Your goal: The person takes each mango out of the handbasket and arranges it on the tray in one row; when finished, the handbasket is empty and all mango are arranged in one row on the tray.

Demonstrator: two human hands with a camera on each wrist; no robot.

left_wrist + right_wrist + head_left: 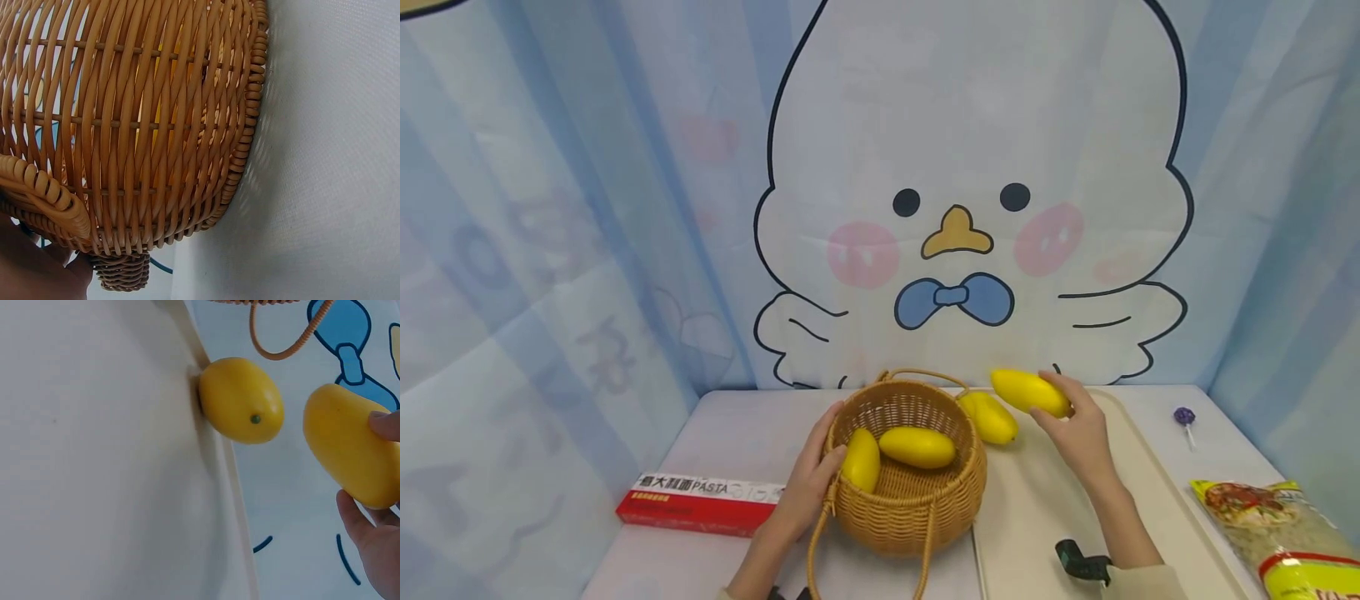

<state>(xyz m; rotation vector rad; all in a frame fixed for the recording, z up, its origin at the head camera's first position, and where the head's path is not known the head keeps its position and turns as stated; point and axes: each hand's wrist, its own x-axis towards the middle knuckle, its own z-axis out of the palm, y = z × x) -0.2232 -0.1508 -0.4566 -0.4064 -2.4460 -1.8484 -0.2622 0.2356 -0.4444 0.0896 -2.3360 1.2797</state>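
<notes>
A round wicker basket (917, 527) stands on the table with two yellow mangoes inside, one mango (917, 447) lying across and another mango (861, 461) against the left wall. My left hand (808, 483) grips the basket's left rim; in the left wrist view the woven side (144, 125) hides most of that hand. Up above the tray's far end, my right hand (1084, 429) holds a mango (1028, 392) between thumb and fingers. Below it, a further mango (988, 418) rests at the far left of the cream tray (1045, 500), close to the basket.
A red and white pasta box (700, 504) lies left of the basket. Right of the tray are a purple lollipop (1184, 417) and a plastic food bag (1285, 533). The basket's handle hangs toward the front. A printed curtain (955, 125) closes off the back.
</notes>
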